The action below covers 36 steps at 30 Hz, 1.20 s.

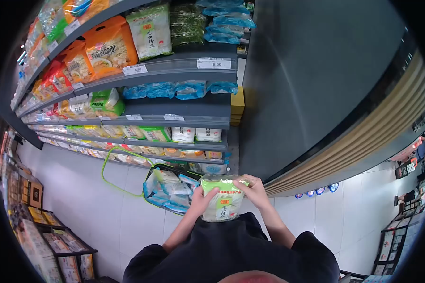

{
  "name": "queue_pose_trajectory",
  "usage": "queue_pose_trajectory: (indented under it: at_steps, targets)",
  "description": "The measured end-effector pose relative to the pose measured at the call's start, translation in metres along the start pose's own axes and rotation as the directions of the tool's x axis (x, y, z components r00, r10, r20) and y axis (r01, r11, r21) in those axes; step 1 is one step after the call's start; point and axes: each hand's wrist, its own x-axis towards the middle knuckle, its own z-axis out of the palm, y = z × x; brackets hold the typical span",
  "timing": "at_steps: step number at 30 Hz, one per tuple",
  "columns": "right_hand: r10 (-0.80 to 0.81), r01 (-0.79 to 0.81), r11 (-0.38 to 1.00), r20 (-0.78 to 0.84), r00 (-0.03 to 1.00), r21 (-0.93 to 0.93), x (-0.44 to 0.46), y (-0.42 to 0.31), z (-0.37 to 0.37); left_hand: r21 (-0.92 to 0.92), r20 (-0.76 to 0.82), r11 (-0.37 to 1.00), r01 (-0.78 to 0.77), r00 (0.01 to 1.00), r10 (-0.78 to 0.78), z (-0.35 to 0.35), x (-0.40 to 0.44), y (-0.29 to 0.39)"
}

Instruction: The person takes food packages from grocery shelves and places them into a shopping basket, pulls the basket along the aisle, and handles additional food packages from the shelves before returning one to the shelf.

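Observation:
Close to my chest I hold a clear and green bag of vermicelli (pixel 224 203), upright, its printed front towards me. My left hand (pixel 204 200) grips its left side, the thumb across the front. At the upper right corner my right hand (pixel 253 189) pinches the bag's edge. Just beyond and left of the bag, a shopping basket (pixel 148 200) stands on the floor with blue and clear packets (pixel 174 187) in it. The basket's green handle (pixel 102 170) is folded out to the left. A similar vermicelli bag (pixel 149 33) stands on the upper shelf.
Shelves (pixel 174 66) of packaged noodles rise ahead on the left, with orange bags (pixel 109 43) and blue packets (pixel 229 21). A dark panel (pixel 326 61) with wooden slats (pixel 359 137) curves along the right. More display racks (pixel 63 245) stand at lower left and far right.

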Motion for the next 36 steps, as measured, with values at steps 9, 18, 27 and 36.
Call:
queue_pose_trajectory:
  at_steps: [9,18,27,36]
  targets:
    - [0.034,-0.034,0.999,-0.022,0.999,-0.001,-0.066,0.044,-0.007,-0.173,-0.33,0.985,-0.005,0.943,-0.053,0.051,-0.071,-0.012]
    - [0.17,-0.168,0.96,0.01,0.985,0.223,-0.12,0.076,-0.008,-0.055,-0.281,0.989,0.137,0.948,-0.147,0.048,-0.116,-0.013]
    - [0.312,-0.171,0.88,-0.267,0.912,0.443,-0.129,0.079,-0.031,0.545,-0.159,0.832,0.105,0.987,-0.02,0.062,-0.137,-0.026]
    - [0.09,-0.203,0.834,0.238,0.967,0.513,-0.126,0.038,0.017,-0.175,0.004,0.932,0.317,0.947,-0.321,0.005,-0.154,-0.008]
